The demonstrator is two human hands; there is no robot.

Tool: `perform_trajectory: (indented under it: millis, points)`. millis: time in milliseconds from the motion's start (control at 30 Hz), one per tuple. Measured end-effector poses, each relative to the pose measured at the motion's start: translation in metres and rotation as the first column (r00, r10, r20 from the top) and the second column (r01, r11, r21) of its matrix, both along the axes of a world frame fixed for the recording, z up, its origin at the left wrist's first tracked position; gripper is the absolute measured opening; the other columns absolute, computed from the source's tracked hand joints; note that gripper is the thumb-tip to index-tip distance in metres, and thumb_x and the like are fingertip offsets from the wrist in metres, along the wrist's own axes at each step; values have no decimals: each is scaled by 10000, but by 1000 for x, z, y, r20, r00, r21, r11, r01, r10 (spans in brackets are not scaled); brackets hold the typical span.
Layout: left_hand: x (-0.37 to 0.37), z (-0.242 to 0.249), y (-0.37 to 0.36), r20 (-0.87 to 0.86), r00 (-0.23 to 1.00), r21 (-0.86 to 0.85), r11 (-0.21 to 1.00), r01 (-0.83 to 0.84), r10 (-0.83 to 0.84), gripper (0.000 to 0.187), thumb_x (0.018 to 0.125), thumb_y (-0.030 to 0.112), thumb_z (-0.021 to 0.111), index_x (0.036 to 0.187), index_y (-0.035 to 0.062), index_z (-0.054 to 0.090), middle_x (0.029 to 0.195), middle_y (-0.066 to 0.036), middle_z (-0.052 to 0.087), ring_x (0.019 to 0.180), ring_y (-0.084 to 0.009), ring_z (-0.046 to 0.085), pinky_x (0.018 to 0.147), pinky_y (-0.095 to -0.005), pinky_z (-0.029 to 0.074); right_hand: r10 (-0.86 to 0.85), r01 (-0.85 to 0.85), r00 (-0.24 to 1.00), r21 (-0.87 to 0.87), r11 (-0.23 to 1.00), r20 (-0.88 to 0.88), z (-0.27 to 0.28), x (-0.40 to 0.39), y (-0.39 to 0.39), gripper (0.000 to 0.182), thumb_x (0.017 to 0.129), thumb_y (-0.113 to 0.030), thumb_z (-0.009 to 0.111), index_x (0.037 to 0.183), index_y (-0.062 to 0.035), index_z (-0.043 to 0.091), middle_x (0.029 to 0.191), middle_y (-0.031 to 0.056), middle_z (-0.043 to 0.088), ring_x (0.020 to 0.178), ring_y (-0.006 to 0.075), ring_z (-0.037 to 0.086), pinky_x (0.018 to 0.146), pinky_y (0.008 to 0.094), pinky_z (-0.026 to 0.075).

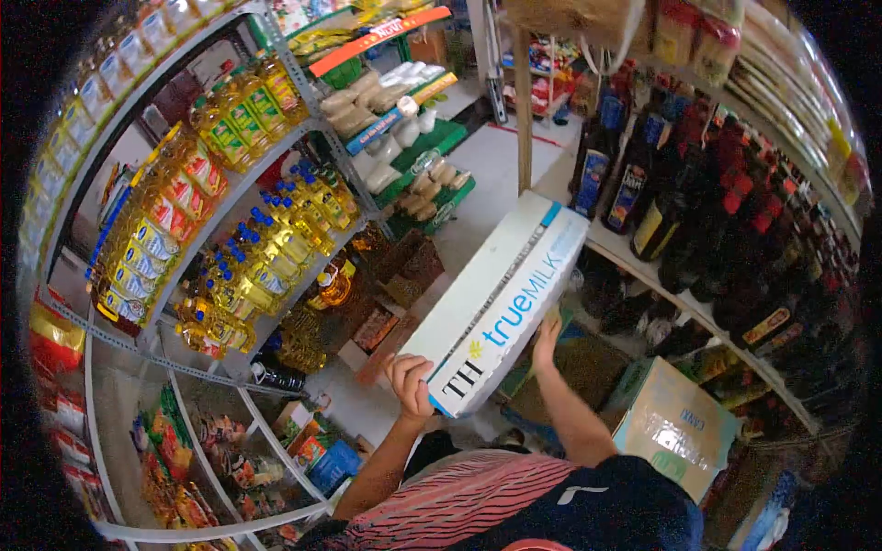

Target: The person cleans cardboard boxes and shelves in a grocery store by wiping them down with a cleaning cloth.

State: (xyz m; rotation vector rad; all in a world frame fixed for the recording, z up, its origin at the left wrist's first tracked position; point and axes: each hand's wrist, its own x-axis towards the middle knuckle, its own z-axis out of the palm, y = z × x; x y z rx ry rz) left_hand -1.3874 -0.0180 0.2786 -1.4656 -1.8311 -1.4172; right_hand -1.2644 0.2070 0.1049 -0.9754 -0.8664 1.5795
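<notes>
A long white carton with blue "TH true MILK" lettering (501, 308) is held up in front of my body, tilted with its far end toward the upper right. My left hand (409, 384) grips its near left corner, the fingers curled over the edge. Along the lower right side, my right hand (548, 335) supports the carton, its fingers partly hidden against and under the side. A dark strip of tape or a seam runs along the carton's top.
Shelves of cooking oil bottles (276, 266) stand on the left. Dark bottles (634, 174) line the right shelf. A taped cardboard box (675, 427) sits low on the right. Ahead, a stand holds bagged goods (367, 106), and open cartons (372, 326) rest on the pale floor (482, 193).
</notes>
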Motion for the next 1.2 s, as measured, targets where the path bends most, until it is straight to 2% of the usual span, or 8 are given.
perform_trajectory:
  millis: [167, 333, 500, 667, 900, 1067, 1133, 1200]
  points:
    - [-3, 8, -3, 1, 999, -20, 998, 53, -53, 231, 775, 179, 416, 850, 38, 583, 885, -89, 535, 833, -240, 482, 884, -419, 257, 17, -2, 996, -176, 984, 85, 18, 15, -93, 574, 838, -321, 501, 1267, -11, 279, 1259, 139, 349, 1133, 225, 359, 925, 327, 304]
    - [-11, 9, -8, 28, 984, -41, 983, 177, -176, 194, 743, 134, 469, 878, 49, 578, 897, -88, 540, 852, -236, 480, 892, -421, 240, 389, -368, 920, -418, 831, -35, 105, 51, -136, 367, 817, -249, 531, 1091, -15, 465, 1016, 79, 528, 904, 165, 524, 743, 301, 443]
    - [-19, 34, -17, 76, 972, -360, 902, 236, -224, 336, 716, 199, 563, 1024, 73, 517, 952, -63, 552, 939, -236, 480, 961, -459, 164, 142, -151, 975, 41, 988, 173, 205, 47, -143, 278, 797, -174, 535, 1003, 12, 537, 910, 55, 576, 812, 131, 541, 735, 259, 424]
    - [-29, 73, -5, 264, 787, -260, 744, 615, -558, 516, 708, 179, 595, 1170, 45, 409, 1132, -148, 454, 1071, -311, 413, 965, -456, 209, -51, -57, 968, 411, 910, 246, 281, -9, -179, 382, 696, -91, 616, 1043, -2, 483, 992, 77, 519, 887, 142, 487, 779, 261, 392]
    - [-102, 38, 16, 348, 599, 32, 647, 761, -721, 679, 715, 132, 628, 1269, 2, 258, 1240, -215, 346, 1149, -358, 344, 951, -412, 280, 236, -362, 914, 398, 843, 330, 278, -70, -192, 373, 726, -153, 607, 1049, -28, 470, 1118, 128, 460, 1107, 242, 396, 934, 350, 307]
    - [-136, 12, 33, 634, 488, 206, 739, 641, -600, 604, 729, 42, 586, 1257, 12, 295, 1185, -179, 428, 1110, -295, 409, 938, -361, 311, -216, -431, 549, 494, 755, 808, 272, -93, -191, 364, 742, -161, 592, 1074, -48, 497, 1189, 137, 438, 1178, 345, 315, 977, 413, 253]
    - [-141, -18, 37, 638, 580, -132, 670, 730, -506, 559, 726, -8, 555, 1242, 25, 343, 1164, -143, 462, 1100, -259, 425, 937, -329, 315, -305, -375, 482, 508, 775, 821, 256, -97, -188, 353, 729, -159, 598, 1053, -51, 509, 1193, 145, 427, 1171, 352, 314, 966, 416, 273]
    - [-126, -99, 25, 824, 343, -38, 561, 827, -450, 542, 767, 48, 489, 1276, 43, 304, 1253, -126, 381, 1159, -248, 358, 974, -325, 265, -381, -350, 357, 501, 792, 853, 245, -98, -189, 331, 725, -140, 603, 1032, -44, 523, 1182, 138, 441, 1164, 339, 334, 957, 398, 278]
